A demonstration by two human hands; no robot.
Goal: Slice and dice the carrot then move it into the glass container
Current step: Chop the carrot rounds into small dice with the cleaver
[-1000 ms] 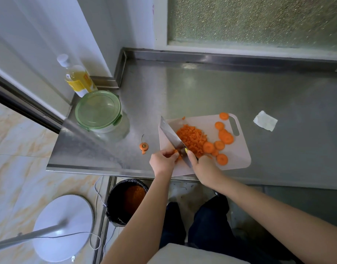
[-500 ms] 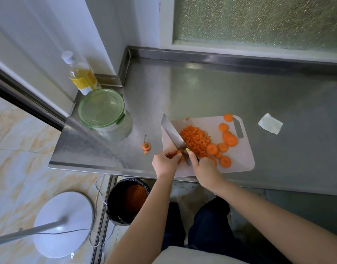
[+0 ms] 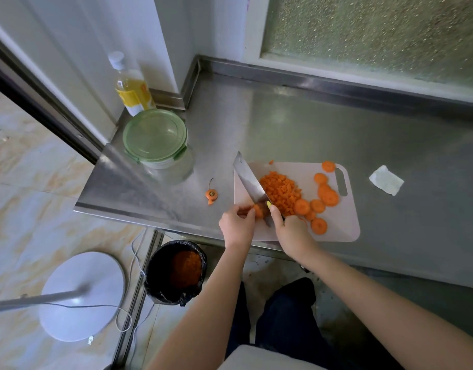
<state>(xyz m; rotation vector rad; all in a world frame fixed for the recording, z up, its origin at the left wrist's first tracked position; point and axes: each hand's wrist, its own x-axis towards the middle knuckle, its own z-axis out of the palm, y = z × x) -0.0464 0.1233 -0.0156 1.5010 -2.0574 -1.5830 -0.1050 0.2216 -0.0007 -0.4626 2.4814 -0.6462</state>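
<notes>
Steel counter; right hand grips knife, left hand pinches carrot.

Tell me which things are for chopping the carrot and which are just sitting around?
For the job: steel kitchen knife, gripped by the right hand; orange carrot stub, pinched by the left hand; white plastic cutting board; diced carrot pile; round carrot slices; glass container with green lid.
Lying about: yellow oil bottle; white paper scrap; cut-off carrot top; black bin; white round stand base.
</notes>
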